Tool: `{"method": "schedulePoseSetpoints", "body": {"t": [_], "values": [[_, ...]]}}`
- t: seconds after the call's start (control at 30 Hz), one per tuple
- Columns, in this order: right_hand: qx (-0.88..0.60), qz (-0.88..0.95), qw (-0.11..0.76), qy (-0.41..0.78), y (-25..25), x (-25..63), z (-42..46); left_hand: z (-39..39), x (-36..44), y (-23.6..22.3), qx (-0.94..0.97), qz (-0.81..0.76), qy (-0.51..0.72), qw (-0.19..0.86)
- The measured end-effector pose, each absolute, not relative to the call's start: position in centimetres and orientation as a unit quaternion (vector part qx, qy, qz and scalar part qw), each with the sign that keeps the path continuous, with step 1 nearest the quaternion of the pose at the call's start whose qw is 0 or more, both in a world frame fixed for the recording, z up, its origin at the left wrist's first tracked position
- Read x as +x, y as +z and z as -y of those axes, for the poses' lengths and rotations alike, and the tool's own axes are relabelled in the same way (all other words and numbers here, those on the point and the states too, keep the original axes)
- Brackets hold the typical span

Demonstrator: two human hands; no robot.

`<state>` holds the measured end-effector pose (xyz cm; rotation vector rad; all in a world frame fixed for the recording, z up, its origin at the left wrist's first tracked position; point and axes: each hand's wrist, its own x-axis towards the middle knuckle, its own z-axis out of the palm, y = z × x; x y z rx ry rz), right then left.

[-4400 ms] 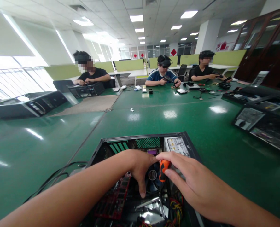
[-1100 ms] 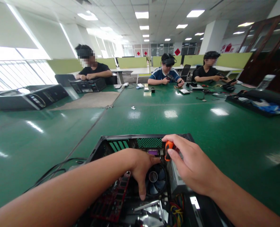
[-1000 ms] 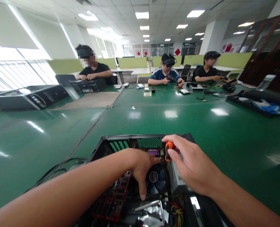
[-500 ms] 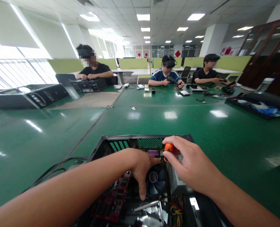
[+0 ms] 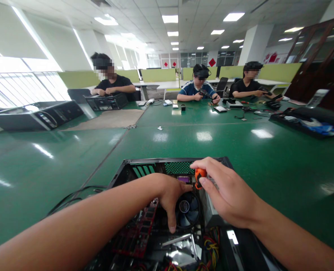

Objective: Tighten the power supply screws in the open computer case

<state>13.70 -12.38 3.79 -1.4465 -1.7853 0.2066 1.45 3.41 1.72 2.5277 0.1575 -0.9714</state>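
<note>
Compared with 4.4 seconds ago, the right hand (image 5: 230, 195) has gone farther toward the back of the case (image 5: 173, 160), carrying the orange handle (image 5: 200, 173) off the edge of the fan (image 5: 193, 216), so more of the fan shows under the fingers. Since half a second ago the right thumb has slid a little along the handle. The left hand (image 5: 168, 191) keeps nearly the same pose throughout.

The right thumb and fingers are closed around the handle, which stands roughly upright between them; its lower end is hard to make out. The left forefinger and thumb are spread wide, the forefinger reaching to the fan's far edge and the thumb pointing down beside its left rim; whether they press on it, I cannot tell. The red board (image 5: 144, 229) lies left of the left thumb, the coloured wires (image 5: 212, 248) below the right fingers.
</note>
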Motion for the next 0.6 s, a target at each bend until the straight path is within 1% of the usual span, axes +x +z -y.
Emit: {"method": "schedulePoseSetpoints", "body": {"t": [0.2,0.4,0.6], "values": [[-0.502,0.751,0.403,0.146,4.5,13.5,13.2,-3.6,1.3,0.8,0.900,0.004,-0.326,0.290],[-0.487,0.760,0.392,0.178,4.3,13.4,13.0,-3.6,1.3,0.6,0.898,0.011,-0.335,0.284],[-0.485,0.768,0.380,0.175,4.4,13.3,13.2,-3.2,1.2,1.1,0.897,0.015,-0.353,0.266]]}}
